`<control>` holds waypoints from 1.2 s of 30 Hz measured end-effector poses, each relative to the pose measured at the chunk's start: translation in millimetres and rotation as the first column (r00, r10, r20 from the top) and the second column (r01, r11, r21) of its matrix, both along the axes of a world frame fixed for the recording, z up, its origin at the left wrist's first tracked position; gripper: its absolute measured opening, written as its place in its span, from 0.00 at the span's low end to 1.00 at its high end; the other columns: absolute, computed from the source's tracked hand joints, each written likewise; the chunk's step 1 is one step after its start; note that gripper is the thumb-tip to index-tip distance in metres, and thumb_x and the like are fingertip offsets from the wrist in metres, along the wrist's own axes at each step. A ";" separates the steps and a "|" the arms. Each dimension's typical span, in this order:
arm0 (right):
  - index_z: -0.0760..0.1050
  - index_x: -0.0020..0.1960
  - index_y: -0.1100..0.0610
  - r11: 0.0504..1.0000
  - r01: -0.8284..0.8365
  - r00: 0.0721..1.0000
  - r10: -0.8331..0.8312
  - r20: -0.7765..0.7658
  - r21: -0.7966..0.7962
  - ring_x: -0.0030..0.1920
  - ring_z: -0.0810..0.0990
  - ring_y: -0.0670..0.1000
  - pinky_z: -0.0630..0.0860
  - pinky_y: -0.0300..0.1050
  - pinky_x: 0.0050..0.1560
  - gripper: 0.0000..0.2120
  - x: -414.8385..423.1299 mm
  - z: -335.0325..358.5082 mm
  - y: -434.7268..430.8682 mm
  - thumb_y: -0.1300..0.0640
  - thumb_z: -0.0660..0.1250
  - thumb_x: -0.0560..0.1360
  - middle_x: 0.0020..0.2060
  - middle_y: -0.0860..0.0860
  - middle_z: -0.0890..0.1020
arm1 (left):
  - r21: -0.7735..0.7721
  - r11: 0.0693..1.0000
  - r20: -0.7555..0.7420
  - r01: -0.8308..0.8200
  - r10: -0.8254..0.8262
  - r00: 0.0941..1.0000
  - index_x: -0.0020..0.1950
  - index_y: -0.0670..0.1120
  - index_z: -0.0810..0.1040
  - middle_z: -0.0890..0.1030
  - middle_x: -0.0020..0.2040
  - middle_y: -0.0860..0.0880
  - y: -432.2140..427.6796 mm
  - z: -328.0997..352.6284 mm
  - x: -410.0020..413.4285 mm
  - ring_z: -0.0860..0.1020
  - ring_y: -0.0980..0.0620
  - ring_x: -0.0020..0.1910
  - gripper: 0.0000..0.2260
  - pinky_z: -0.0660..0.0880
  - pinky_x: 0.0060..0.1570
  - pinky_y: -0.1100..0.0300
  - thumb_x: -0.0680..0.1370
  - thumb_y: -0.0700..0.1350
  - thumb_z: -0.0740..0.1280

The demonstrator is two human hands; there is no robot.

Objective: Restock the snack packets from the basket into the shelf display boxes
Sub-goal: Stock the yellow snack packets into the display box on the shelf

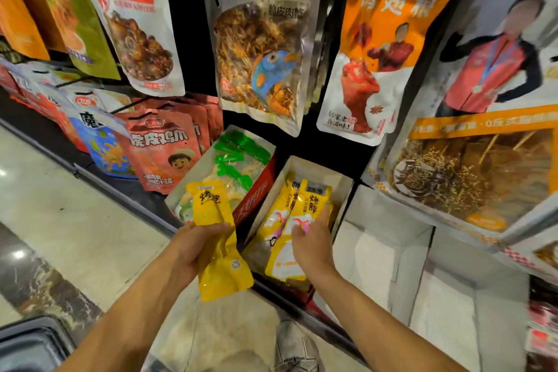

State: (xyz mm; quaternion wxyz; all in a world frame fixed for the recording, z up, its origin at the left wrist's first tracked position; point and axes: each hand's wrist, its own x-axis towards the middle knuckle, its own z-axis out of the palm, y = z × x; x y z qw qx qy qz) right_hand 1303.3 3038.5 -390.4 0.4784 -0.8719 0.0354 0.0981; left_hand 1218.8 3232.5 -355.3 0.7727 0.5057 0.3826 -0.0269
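Head view: I see yellow packets [211,205] gripped in front of the bottom shelf, and more yellow boxed packets [311,202] standing on end in a white display box [305,167].
Left hand [193,248]: fingers wrapped round the middle of the held packets, just off the shelf edge.
Right hand [312,238]: reaches into the display box, thumb and fingers pinching the front boxed packet.
Left neighbour: green-topped packets [235,154] in the adjoining box.
Right neighbour: white carton [377,220].
Basket [27,347]: dark corner low left on the floor, well apart.
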 end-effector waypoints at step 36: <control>0.58 0.77 0.55 0.900 0.069 0.969 0.043 -0.245 0.430 0.72 0.67 0.55 0.68 0.48 0.67 0.28 18.1 30.7 22.8 0.52 0.64 0.80 0.69 0.51 0.70 | 0.919 0.124 -0.258 0.375 -0.531 0.807 0.70 0.59 0.76 0.75 0.68 0.59 -45.2 0.8 -4.0 0.73 0.51 0.67 0.29 0.70 0.64 0.48 0.68 0.61 0.62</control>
